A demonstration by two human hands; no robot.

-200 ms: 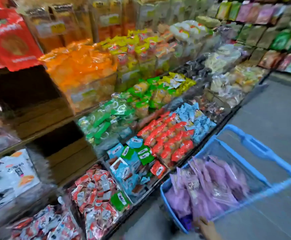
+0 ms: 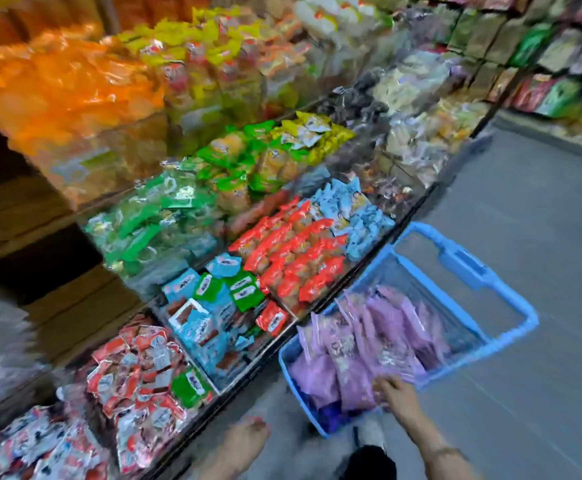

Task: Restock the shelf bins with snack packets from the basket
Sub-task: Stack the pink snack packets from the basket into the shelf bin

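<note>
My right hand (image 2: pixel 395 393) reaches the basket (image 2: pixel 469 268); fingers (image 2: pixel 381 384) spread on purple packets (image 2: pixel 352 351), not yet clenched — pinch one cleanly.

I saw a grey floor (image 2: pixel 525 209) running along the right of a long tiered shelf (image 2: pixel 400 216). Left of that shelf, dark wooden boards (image 2: pixel 23 209) showed in shadow. Beyond the floor, at top right, a second rack (image 2: pixel 559 57) stood stacked with blurred packs. Light was even and dim.
</note>
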